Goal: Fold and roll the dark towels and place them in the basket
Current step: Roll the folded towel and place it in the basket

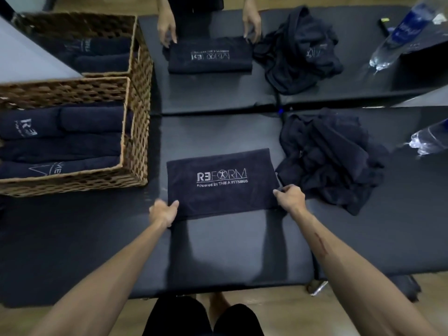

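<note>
Basket [135, 151]: at your far left, already stacked with rolled dark towels, close enough to drop the next one in.
Left hand [162, 212]: you pinch the towel's near-left corner, thumb on top, to keep that edge taut.
Towel [221, 183]: flat on the mat straight ahead of you, logo up, squared for the next fold.
Right hand [291, 198]: you pinch the near-right corner, matching the left so the cloth lies even.
Pile [332, 158]: unfolded towels just beside your right hand, waiting their turn.

Bare mat [218, 251] near; basket [135, 141] blocks left, towel pile [332, 158] right.
</note>
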